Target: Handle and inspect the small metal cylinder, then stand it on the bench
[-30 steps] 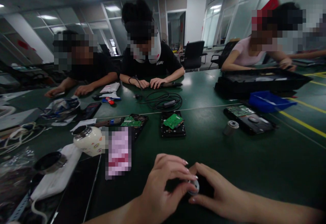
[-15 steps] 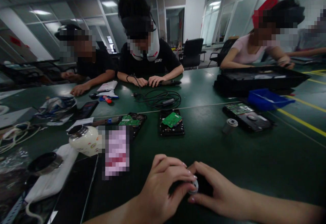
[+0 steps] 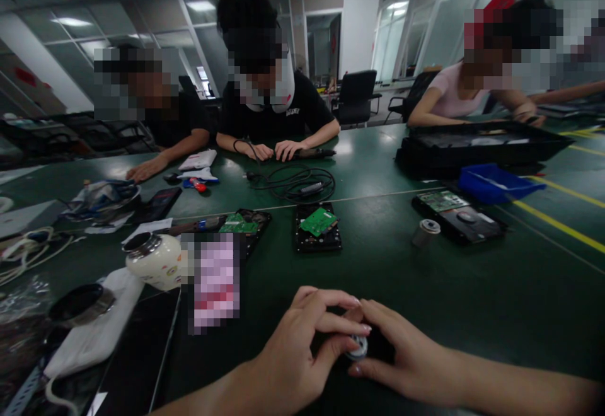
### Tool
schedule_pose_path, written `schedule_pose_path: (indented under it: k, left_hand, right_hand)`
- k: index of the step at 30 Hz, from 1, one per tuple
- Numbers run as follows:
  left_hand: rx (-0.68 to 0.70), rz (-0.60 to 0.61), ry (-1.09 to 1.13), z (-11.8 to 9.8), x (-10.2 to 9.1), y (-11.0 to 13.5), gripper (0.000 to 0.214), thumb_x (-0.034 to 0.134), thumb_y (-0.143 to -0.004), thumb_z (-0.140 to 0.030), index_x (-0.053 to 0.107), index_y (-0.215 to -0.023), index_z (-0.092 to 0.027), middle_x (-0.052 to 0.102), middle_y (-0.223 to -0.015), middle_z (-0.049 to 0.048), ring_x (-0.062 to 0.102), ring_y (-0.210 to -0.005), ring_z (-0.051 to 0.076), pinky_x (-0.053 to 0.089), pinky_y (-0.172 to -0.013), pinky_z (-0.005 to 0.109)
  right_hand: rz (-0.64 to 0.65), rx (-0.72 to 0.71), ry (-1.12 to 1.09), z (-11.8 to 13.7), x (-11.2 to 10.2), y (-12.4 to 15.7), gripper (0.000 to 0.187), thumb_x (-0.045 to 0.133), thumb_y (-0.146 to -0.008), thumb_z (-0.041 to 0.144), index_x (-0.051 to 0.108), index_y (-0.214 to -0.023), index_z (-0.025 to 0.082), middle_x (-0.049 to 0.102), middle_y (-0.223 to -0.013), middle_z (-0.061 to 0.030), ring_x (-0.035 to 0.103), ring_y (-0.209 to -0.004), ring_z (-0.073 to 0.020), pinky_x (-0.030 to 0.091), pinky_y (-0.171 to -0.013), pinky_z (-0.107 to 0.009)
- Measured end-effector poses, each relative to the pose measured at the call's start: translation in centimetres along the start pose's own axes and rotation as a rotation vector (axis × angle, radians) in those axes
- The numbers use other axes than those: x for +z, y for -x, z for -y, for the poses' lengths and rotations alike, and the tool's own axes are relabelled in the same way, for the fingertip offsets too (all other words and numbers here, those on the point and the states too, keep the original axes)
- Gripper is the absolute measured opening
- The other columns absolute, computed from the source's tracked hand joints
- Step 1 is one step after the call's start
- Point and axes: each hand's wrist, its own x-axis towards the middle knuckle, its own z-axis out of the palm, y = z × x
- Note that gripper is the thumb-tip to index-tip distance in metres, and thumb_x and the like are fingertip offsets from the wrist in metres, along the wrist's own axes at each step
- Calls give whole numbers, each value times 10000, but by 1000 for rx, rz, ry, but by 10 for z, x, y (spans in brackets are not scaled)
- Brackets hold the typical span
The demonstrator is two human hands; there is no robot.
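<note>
Both my hands meet low at the middle of the green table [image 3: 425, 290]. My left hand [image 3: 302, 346] curls its fingers and pinches a small round silver part [image 3: 358, 345] between thumb and fingertips. My right hand [image 3: 397, 350] comes in from the right, fingers closed around a dark object under that part; what the dark object is stays hidden.
Ahead lie two opened hard drives with green boards [image 3: 319, 227] [image 3: 246, 224], a third drive [image 3: 456, 214], a small metal spool [image 3: 424, 233], a blue bin [image 3: 498, 181], a coiled cable [image 3: 297, 184] and a white jar [image 3: 155, 260]. Several other people work across the table.
My left fingers shifted slightly over the silver part, thumb moving up against it. Both hands stay in the same place. The view dipped a little.
</note>
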Motion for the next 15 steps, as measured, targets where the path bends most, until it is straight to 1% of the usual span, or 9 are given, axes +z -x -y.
schedule_pose_path:
  k: [2, 3, 6, 7, 8, 10, 12, 13, 15]
  left_hand:
    - [-6, -55, 19, 1, 0, -1, 211, 627, -848, -96, 657, -995, -244, 680, -1018, 26, 631, -975, 193, 509, -849, 320]
    - [-9, -113, 39, 3, -1, -2, 184, 624, -851, -98, 634, -970, -238, 689, -956, 18, 645, -931, 187, 514, -821, 320]
    - [-92, -363, 58, 14, -6, -8, 160, 603, -862, -111, 543, -961, -222, 703, -854, 8, 676, -837, 187, 518, -769, 338]
    - [-155, -416, 6, 21, -8, -10, 153, 618, -857, -128, 537, -953, -215, 710, -858, 14, 678, -856, 199, 510, -787, 356]
    - [-203, -432, -90, 28, -10, -11, 140, 648, -840, -151, 553, -925, -208, 715, -861, 21, 672, -891, 218, 491, -823, 383]
    - [-275, -380, -228, 44, -11, -12, 139, 685, -808, -168, 578, -890, -202, 721, -885, 20, 669, -913, 242, 465, -858, 427]
    - [-297, -255, -252, 58, -11, -12, 153, 689, -798, -153, 595, -905, -211, 732, -899, 6, 674, -934, 244, 456, -878, 439]
    - [-299, -225, -257, 62, -11, -11, 145, 684, -801, -147, 603, -903, -211, 735, -911, 7, 675, -943, 244, 452, -888, 445]
    - [-275, -232, -245, 61, -11, -12, 121, 670, -814, -146, 611, -897, -211, 741, -913, 15, 668, -970, 248, 447, -902, 453]
  right_hand:
    - [-1, 1, 0, 2, -1, -1, 322, 660, -831, 399, 573, -1068, 200, 619, -1015, -61, 577, -932, -198, 479, -837, -326]
    - [2, 11, -3, 3, -2, -2, 320, 665, -827, 396, 574, -1062, 200, 620, -1003, -57, 579, -918, -196, 480, -826, -323]
    - [32, 46, -34, 7, -5, -3, 341, 673, -822, 386, 566, -1086, 199, 624, -1030, -60, 583, -946, -202, 474, -844, -333]
    - [41, 54, -46, 8, -6, -3, 349, 673, -822, 382, 563, -1098, 199, 624, -1050, -63, 582, -968, -206, 470, -861, -338]
    - [48, 59, -55, 9, -7, -4, 354, 673, -823, 380, 563, -1105, 198, 623, -1065, -66, 580, -984, -209, 467, -873, -341]
    - [51, 67, -64, 10, -8, -4, 363, 678, -817, 383, 565, -1106, 195, 624, -1071, -70, 582, -992, -213, 467, -877, -344]
    - [48, 70, -68, 10, -8, -3, 372, 678, -816, 385, 564, -1113, 193, 622, -1080, -75, 581, -1001, -216, 466, -884, -348]
    - [50, 69, -70, 10, -8, -3, 375, 678, -815, 384, 562, -1117, 193, 621, -1085, -76, 580, -1005, -217, 465, -887, -350]
    - [51, 65, -72, 10, -8, -3, 377, 679, -816, 377, 558, -1124, 195, 620, -1086, -75, 580, -1002, -215, 464, -887, -349]
